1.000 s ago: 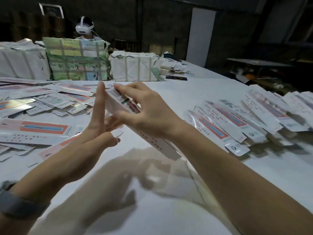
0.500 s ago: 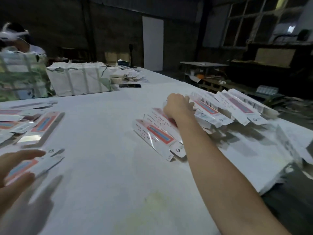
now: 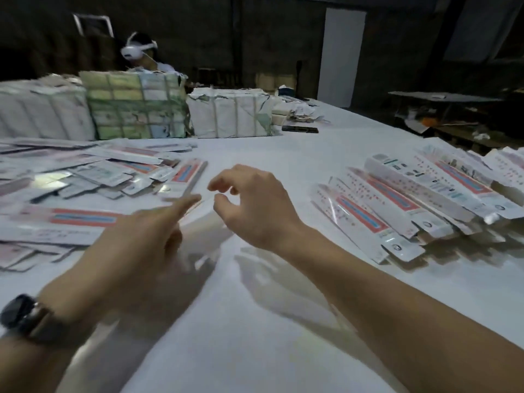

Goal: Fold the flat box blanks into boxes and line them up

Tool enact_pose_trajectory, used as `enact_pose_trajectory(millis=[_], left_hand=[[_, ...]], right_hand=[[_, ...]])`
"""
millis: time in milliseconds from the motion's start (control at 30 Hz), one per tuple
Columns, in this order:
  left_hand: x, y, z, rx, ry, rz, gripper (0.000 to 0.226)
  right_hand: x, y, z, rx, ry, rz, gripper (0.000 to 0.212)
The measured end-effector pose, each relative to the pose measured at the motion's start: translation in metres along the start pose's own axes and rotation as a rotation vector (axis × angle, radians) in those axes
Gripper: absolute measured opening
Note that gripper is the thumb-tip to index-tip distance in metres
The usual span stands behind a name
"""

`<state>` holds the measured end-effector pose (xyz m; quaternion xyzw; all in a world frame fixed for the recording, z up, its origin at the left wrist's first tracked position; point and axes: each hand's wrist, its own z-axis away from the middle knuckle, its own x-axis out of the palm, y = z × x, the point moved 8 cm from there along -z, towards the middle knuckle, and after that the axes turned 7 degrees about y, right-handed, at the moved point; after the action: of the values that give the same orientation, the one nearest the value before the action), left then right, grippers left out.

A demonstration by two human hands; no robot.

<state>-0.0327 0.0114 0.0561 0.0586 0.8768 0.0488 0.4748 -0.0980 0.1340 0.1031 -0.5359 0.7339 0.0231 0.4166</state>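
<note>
Hands hung empty over the white table [image 3: 283, 350]: left hand [image 3: 141, 239] pointing, fingers out; right hand [image 3: 255, 205] loosely curled, between flat red-and-white card blanks [image 3: 85, 219] and folded long white boxes [image 3: 397, 205].

White cloth-covered surface [image 3: 255, 321] carries scattered flat white-and-red card box blanks [image 3: 85, 171] left, folded boxes [image 3: 411, 202] right, strapped paper bundles [image 3: 229, 113] behind.

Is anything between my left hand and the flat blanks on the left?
Nothing visible. The left hand is open, forefinger extended toward the flat blanks, with only bare table between. The right hand hovers beside, empty.
</note>
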Motion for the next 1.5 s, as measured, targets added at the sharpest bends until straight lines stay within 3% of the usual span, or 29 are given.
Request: enact_pose_trajectory(millis=[67,167,333,500,633,800,933,1100,1167,1267,1400,1500], left_hand=[[-0.024,0.005,-0.003,-0.05,0.185,0.09,0.067],[-0.049,0.01,0.0,-0.151,0.342,0.397,0.055],[-0.05,0.009,0.0,-0.341,0.258,1.031,0.033],[-0.026,0.013,0.005,-0.565,0.123,1.447,0.039],[-0.021,0.011,0.005,-0.553,0.11,1.38,0.043],[-0.008,0.033,0.005,-0.511,-0.07,1.708,0.033],[-0.005,0.035,0.014,-0.559,-0.102,1.607,0.043],[-0.014,0.03,0.012,-0.4,0.009,1.429,0.047],[-0.01,0.034,0.011,-0.488,-0.042,1.461,0.045],[-0.01,0.031,0.014,-0.564,0.024,1.426,0.04],[-0.01,0.033,0.006,-0.489,0.064,1.378,0.065],[-0.011,0.03,0.004,-0.424,0.105,1.372,0.064]], right_hand=[[0.001,-0.008,0.006,-0.021,0.035,-0.099,0.026],[-0.001,-0.014,0.009,-0.027,0.121,-0.238,0.04],[-0.008,-0.007,0.004,0.049,0.207,-0.419,0.058],[-0.011,0.0,0.002,0.099,0.234,-0.375,0.065],[-0.005,0.002,0.003,0.113,0.216,-0.354,0.067],[0.001,0.001,0.002,0.128,0.139,-0.369,0.055],[0.006,0.004,0.002,0.161,0.058,-0.409,0.041],[-0.003,0.001,0.001,0.089,0.102,-0.366,0.038],[-0.004,0.001,0.002,0.093,0.107,-0.396,0.035],[-0.002,0.003,0.001,0.12,0.115,-0.472,0.038],[0.0,0.004,-0.001,0.156,0.138,-0.54,0.037],[0.005,0.004,-0.001,0.201,0.121,-0.697,0.038]])
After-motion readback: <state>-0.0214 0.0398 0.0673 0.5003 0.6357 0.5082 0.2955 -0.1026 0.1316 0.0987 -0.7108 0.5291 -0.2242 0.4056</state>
